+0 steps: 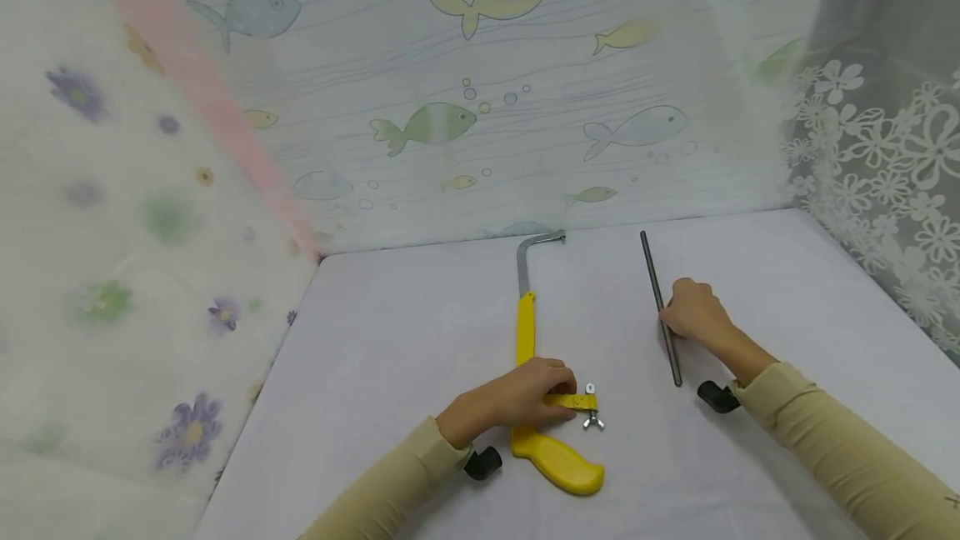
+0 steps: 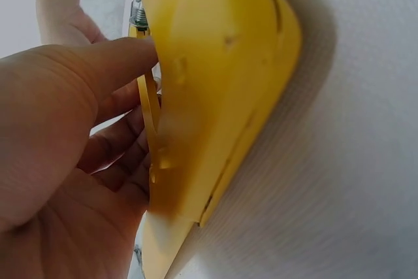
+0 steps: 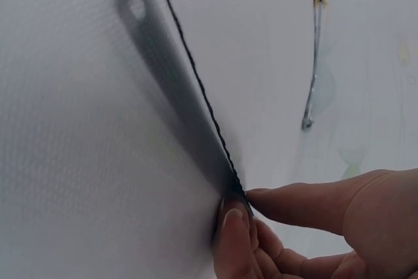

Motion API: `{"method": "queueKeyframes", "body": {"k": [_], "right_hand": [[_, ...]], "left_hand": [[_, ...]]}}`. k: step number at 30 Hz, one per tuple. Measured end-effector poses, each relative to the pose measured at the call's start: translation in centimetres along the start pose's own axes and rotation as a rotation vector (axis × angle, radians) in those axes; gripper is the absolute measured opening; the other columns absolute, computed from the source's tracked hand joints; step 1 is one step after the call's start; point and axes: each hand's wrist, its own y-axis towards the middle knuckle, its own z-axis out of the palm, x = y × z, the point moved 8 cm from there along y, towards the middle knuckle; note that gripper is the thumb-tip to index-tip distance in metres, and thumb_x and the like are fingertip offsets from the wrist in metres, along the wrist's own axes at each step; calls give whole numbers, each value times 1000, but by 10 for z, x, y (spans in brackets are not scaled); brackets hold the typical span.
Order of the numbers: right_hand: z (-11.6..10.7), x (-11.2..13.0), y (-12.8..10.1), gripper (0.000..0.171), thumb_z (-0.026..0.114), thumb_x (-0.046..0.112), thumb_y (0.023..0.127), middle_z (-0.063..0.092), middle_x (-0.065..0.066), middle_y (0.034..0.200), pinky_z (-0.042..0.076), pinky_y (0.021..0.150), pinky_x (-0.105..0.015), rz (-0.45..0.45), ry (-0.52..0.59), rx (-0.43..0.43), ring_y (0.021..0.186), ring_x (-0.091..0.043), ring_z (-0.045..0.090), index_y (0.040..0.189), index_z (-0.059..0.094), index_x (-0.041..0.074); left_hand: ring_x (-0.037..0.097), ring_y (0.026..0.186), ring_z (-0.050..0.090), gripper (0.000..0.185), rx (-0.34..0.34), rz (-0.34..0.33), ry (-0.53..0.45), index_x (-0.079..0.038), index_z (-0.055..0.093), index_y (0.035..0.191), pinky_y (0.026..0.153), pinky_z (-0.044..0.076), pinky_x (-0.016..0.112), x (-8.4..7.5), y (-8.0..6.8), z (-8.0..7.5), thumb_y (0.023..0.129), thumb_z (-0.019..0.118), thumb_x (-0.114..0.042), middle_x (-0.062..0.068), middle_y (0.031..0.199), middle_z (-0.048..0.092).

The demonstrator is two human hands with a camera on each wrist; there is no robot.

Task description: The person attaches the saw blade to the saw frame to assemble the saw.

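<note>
A yellow hacksaw frame point(image 1: 527, 340) lies on the white table point(image 1: 420, 332), its metal arm pointing away and its handle point(image 1: 558, 461) near me. My left hand point(image 1: 525, 398) grips the frame by the handle end, next to a wing nut point(image 1: 592, 418). In the left wrist view the fingers point(image 2: 111, 70) curl round the yellow frame point(image 2: 215, 96). A dark saw blade point(image 1: 660, 307) lies loose to the right. My right hand point(image 1: 693, 311) pinches the blade near its middle. The right wrist view shows the thumb and finger point(image 3: 235, 220) pinching the toothed blade point(image 3: 196, 83) on edge.
Patterned curtains with fish point(image 1: 480, 90) and flowers point(image 1: 885, 157) wall in the table on three sides. The frame's metal arm point(image 3: 315, 63) shows far off in the right wrist view. Black wrist-camera mounts point(image 1: 716, 396) sit at both cuffs.
</note>
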Motion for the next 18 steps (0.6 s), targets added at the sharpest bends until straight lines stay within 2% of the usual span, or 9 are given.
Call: {"method": "queueKeyframes", "body": {"k": [9,18], "right_hand": [[1,-2,2,21,64,3,92,68,-16,72,53,57,-30,-7,98,41,57,-16,65,98,60,-17],[3,-11,4,23,64,2,95,68,-17,82,58,60,-31,9,287,136,62,-14,66,105,60,-18]], "left_hand": [[0,89,53,21,0,0,-33,-10,67,115,81,46,12,1,-1,1,98,71,-21,-6,104,62],[2,92,53,21,-8,4,-76,-9,66,116,86,45,14,5,-2,2,99,71,-21,-7,105,62]]}}
